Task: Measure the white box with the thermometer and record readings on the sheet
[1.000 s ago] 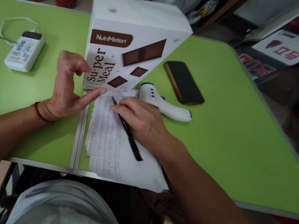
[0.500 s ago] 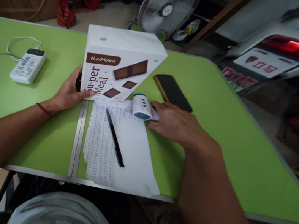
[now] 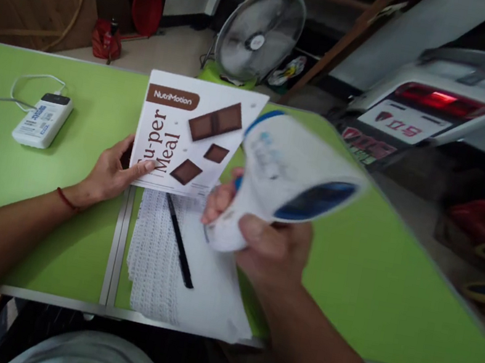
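My left hand (image 3: 107, 173) grips the lower left edge of a white NutriMotion box (image 3: 162, 145), its thumb on the printed front and its fingers round the side. Brown chocolate pieces are pictured on that front, which faces me. In my right hand (image 3: 275, 250) is a white and blue barcode scanner (image 3: 287, 164), gripped by its handle and lifted above the table. The scanner's wide, blue-rimmed end points right, and motion blurs it a little. Below the box lie printed sheets of paper (image 3: 216, 302) with a black pen (image 3: 180, 242) across them.
A white power bank (image 3: 43, 121) with a cable lies at the left of the green table (image 3: 55, 255). Beyond the far edge stands a fan (image 3: 258, 40). A white scooter (image 3: 444, 104) with a red tail light is at the right.
My right hand has raised the barcode scanner from beside the papers and turned it. The box's front now faces me more squarely and its top no longer shows. The phone is now hidden.
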`<state>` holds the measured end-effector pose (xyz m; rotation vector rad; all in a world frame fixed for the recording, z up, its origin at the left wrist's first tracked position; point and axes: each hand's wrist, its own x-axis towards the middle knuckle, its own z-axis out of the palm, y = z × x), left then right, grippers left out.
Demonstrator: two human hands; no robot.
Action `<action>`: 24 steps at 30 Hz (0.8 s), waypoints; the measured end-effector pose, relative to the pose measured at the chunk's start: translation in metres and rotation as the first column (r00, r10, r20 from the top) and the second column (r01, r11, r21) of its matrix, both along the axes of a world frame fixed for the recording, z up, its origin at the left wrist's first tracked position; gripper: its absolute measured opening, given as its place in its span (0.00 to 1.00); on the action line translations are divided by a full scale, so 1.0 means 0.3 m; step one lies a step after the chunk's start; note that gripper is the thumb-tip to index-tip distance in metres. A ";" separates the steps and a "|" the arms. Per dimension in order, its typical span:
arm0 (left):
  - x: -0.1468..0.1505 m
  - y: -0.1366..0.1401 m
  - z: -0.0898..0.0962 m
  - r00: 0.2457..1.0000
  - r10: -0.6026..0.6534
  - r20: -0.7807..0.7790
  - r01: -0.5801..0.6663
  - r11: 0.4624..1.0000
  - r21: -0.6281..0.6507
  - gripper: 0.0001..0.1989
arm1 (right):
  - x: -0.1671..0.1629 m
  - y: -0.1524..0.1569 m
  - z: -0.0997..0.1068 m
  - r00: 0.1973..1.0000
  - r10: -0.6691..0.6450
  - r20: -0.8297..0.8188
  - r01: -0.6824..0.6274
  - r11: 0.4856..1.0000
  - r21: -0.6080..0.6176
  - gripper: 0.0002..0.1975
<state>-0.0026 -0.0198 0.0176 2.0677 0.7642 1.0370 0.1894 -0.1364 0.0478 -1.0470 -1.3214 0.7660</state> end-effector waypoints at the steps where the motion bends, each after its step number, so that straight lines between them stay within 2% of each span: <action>1: -0.001 0.001 -0.002 1.000 -0.008 -0.008 0.008 1.000 -0.004 0.20 | -0.018 0.001 -0.011 0.997 0.053 -0.056 -0.055 0.998 -0.036 0.13; 3: -0.004 0.005 -0.005 0.999 -0.017 -0.029 0.017 1.000 0.007 0.21 | -0.038 0.011 -0.029 0.986 0.087 -0.143 -0.098 0.993 -0.072 0.13; 8: -0.010 0.003 -0.001 0.999 -0.023 -0.043 0.023 1.000 0.016 0.20 | -0.045 0.048 -0.048 0.976 0.089 -0.197 -0.121 0.980 -0.157 0.13; 14: -0.007 0.000 0.005 0.999 -0.038 -0.026 0.037 0.999 -0.020 0.22 | -0.062 0.064 -0.060 0.961 0.105 -0.257 -0.143 0.980 -0.135 0.13; 20: -0.011 0.002 0.006 0.998 -0.035 -0.061 0.036 0.999 0.012 0.23 | -0.065 0.059 -0.063 0.953 0.131 -0.275 -0.176 0.973 -0.147 0.14; 24: -0.010 0.001 0.007 0.999 -0.045 -0.026 0.044 0.998 -0.039 0.23 | -0.062 0.056 -0.067 0.955 0.128 -0.269 -0.168 0.977 -0.130 0.13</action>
